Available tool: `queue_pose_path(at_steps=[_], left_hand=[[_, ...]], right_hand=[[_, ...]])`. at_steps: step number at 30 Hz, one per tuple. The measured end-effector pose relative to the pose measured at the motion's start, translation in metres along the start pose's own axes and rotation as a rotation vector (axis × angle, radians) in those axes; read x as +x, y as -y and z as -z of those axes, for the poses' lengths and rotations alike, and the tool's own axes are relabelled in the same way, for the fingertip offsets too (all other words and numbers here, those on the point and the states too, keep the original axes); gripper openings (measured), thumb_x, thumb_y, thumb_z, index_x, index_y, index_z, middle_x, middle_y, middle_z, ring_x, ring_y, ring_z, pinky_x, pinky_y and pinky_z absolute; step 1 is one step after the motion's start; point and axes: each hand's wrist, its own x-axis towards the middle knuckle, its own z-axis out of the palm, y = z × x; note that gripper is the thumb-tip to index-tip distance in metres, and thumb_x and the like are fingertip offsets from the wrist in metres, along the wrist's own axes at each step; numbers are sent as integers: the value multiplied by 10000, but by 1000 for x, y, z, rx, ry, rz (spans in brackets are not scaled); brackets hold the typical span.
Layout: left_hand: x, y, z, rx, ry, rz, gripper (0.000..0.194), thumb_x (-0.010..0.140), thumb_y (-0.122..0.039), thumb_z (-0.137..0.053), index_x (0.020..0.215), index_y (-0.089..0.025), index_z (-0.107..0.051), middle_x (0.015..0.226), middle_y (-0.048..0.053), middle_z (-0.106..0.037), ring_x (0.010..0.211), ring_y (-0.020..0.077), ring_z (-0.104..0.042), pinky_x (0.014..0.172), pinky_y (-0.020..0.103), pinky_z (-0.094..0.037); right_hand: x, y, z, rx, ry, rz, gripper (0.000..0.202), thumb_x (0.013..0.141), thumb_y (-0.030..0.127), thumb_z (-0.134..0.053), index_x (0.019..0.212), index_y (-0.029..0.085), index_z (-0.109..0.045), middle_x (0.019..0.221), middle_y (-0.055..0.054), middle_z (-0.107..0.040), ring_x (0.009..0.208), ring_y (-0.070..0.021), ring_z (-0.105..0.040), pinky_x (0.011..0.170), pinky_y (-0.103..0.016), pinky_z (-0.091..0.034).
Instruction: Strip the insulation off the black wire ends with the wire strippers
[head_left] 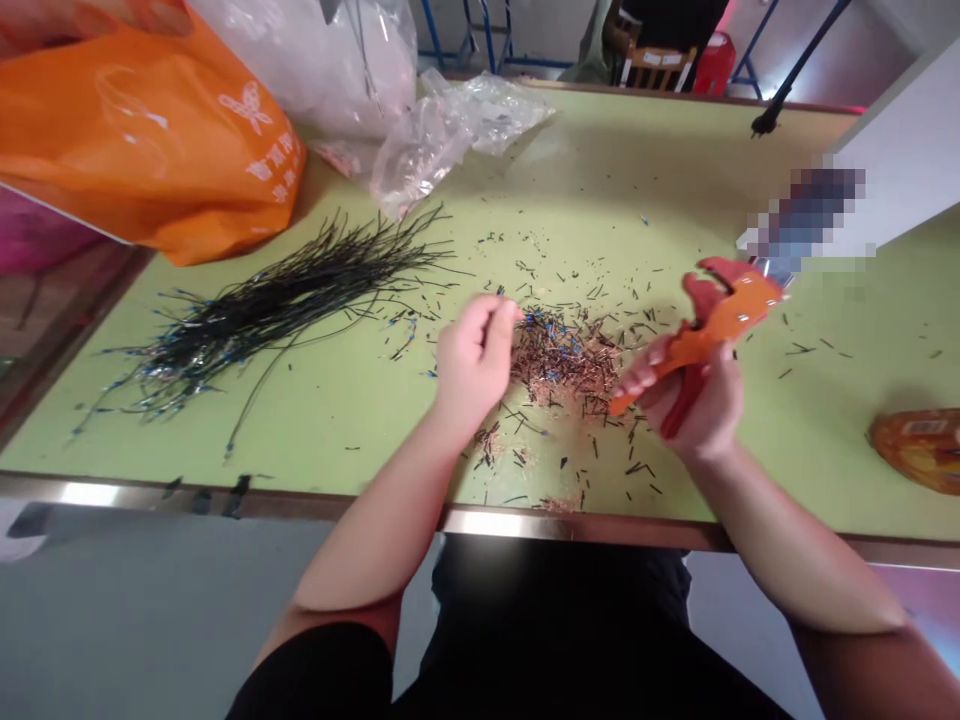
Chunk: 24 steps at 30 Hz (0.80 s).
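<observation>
My left hand (476, 355) is closed in a pinch beside the pile of scraps; whatever its fingertips hold is too small to make out. The pile (570, 360) is made of short black wire bits, copper strands and small blue pieces. My right hand (697, 400) is wrapped round the handles of an orange and red hand tool (739, 308), its head pointing up and to the right. Left of my hands lies a bundle of long black wires (277, 300), many with blue ends.
An orange bag (150, 130) and clear plastic bags (435, 130) lie at the back left. A white panel (900, 150) stands back right, near a hanging black plug (765, 122). An amber container (919, 448) is at the right. Behind the green table (637, 150) is a chair.
</observation>
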Motion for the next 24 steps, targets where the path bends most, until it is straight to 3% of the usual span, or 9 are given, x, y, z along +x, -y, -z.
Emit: queue_pose_path(at_steps=[3, 7, 12, 18, 24], left_hand=[[-16, -20, -8, 132, 122, -135, 294, 1110, -367, -503, 946, -193, -673, 756, 6, -729, 617, 111, -633, 577, 247, -459], [-28, -37, -11, 176, 156, -303, 202, 1078, -253, -540, 961, -191, -692, 758, 16, -748, 642, 129, -666, 579, 258, -433], [-31, -43, -13, 123, 152, -371, 186, 1072, -236, -546, 933, -202, -665, 668, -10, -687, 582, 126, -612, 557, 272, -400], [-34, -47, -13, 138, 184, -361, 184, 1075, -239, -531, 942, -208, -655, 655, -17, -677, 568, 121, -594, 533, 275, -364], [-35, -52, -14, 135, 175, -402, 177, 1069, -233, -541, 921, -209, -635, 630, -26, -645, 545, 117, -569, 511, 272, -337]], right_hand=[[-11, -27, -10, -55, 128, -79, 551, 893, 784, -641, 924, 238, -712, 766, -42, -637, 739, -238, -671, 718, -424, -622], [-21, -42, -15, -103, 170, -159, 592, 874, 824, -615, 962, 246, -702, 835, -73, -680, 907, -290, -722, 749, -435, -632], [-22, -49, -8, -131, 116, -153, 628, 909, 823, -547, 1025, 229, -714, 890, -99, -712, 967, -300, -732, 767, -429, -641], [-24, -58, -3, -170, 63, -169, 632, 936, 815, -508, 1198, 271, -695, 948, -108, -743, 985, -316, -746, 713, -429, -654], [-29, -60, -7, -156, -35, -133, 582, 913, 804, -565, 1150, 288, -689, 919, -96, -737, 986, -333, -744, 696, -453, -662]])
